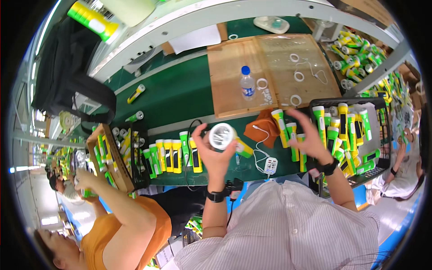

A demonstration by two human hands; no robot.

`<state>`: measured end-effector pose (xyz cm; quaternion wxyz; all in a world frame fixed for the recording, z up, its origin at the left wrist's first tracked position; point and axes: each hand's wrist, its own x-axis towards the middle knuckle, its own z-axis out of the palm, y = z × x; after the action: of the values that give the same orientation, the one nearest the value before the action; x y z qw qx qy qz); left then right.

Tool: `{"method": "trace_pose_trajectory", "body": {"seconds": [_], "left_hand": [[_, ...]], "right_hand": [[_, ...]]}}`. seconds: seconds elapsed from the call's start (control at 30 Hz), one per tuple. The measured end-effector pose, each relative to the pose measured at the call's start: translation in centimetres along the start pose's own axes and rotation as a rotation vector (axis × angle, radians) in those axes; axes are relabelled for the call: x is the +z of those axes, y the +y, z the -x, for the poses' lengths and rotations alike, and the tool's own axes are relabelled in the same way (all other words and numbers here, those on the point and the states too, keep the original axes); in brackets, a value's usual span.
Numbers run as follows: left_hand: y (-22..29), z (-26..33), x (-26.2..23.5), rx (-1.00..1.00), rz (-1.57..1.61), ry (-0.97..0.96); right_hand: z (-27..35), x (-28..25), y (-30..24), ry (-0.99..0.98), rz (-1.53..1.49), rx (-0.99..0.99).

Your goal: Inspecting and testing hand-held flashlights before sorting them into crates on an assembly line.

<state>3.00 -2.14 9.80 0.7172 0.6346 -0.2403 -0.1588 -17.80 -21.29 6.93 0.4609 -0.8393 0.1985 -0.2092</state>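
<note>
My left hand (213,155) is closed around a flashlight (243,147) with a yellow and green body. Its round white-rimmed head, with a shiny reflector, faces up toward me. My right hand (312,141) is raised with fingers spread and holds nothing. Close to its fingertips stand several yellow and green flashlights (281,128) on the bench. A white multi-socket charger (271,165) with a white cable lies between my hands, beside a brown cloth (263,129). Left of my left hand, a row of upright flashlights (167,155) lines the bench's near edge.
A black crate (382,118) full of flashlights stands at right. A water bottle (247,83) and white rings (299,76) rest on a wooden board (225,67). At left, a co-worker in an orange top (148,225) sits by a cardboard box (112,157) of flashlights.
</note>
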Motion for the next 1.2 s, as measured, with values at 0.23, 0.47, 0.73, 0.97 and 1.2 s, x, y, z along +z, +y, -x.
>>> {"method": "trace_pose_trajectory", "body": {"seconds": [0.23, 0.47, 0.73, 0.97, 1.2], "left_hand": [[2.5, 2.4, 2.0, -0.197, 0.369, -0.013], [2.1, 4.0, 0.6, -0.282, 0.646, -0.304], [2.6, 4.4, 0.6, -0.190, 0.622, -0.445], [2.3, 4.8, 0.6, -0.126, 0.715, -0.582], [2.5, 6.7, -0.1, -0.173, 0.546, -0.373]], "right_hand": [[-1.6, 10.0, -7.2, -0.585, -0.887, 0.291], [-0.1, 10.7, -5.6, -1.162, -1.672, 0.492], [0.4, 11.8, -5.4, -1.398, -1.821, 0.493], [1.1, 13.3, -5.3, -1.537, -1.972, 0.302], [1.7, 15.2, -3.8, -1.510, -1.728, 0.346]]}}
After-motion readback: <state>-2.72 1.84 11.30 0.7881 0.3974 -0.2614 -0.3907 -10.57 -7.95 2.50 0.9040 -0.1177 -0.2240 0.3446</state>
